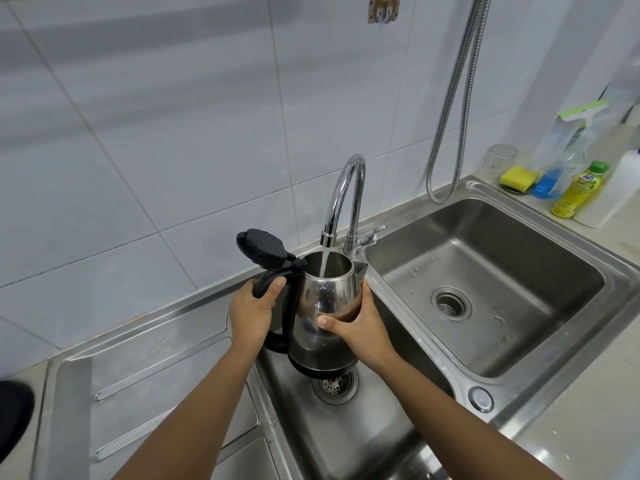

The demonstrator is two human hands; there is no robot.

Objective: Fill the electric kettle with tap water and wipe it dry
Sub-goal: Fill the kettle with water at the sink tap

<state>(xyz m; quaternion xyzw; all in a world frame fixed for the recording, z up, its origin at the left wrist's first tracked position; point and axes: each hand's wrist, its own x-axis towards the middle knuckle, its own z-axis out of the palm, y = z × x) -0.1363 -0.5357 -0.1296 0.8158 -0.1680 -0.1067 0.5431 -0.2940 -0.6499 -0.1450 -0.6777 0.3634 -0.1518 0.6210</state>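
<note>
Half the job at most looks done: the kettle [325, 306], lid up, hangs over the sink [346, 427] under the running tap [341, 199], left hand [251, 311] fingers curled round its handle, right hand [360, 327] fingers pressed on its body, wiping not yet begun.

Beside the shiny steel kettle [329, 299], its lid [263, 249] and handle [268, 285] are black. Right of the chrome tap [346, 188] sit a yellow sponge [518, 177], a blue-filled spray bottle [557, 174] and a yellow, green-capped bottle [580, 190].
</note>
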